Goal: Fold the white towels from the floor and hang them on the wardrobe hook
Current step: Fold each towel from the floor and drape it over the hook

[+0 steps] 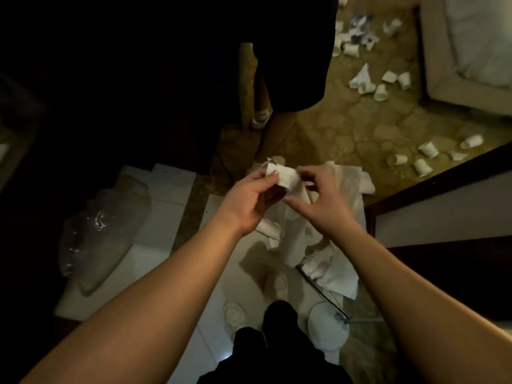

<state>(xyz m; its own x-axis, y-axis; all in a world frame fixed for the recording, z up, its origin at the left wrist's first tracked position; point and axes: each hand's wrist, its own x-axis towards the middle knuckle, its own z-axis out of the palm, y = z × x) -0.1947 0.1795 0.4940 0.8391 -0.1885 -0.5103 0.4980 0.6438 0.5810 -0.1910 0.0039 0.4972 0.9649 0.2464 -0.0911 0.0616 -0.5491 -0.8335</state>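
Both hands are up in front of the dark wardrobe (pixel 138 79). The left hand (pixel 245 202) pinches the top corner of a white towel (pixel 285 178), which hangs down over the floor pile (pixel 340 189). The right hand (pixel 318 200) looks like it's pinching the next edge, fingers partly spread. I'd line up the corners evenly before creasing it.

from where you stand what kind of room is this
Probably a hotel room or bedroom, left messy. A bed stands at the upper right on patterned carpet, paper cups lie scattered over it, and white towels lie heaped below the hands.
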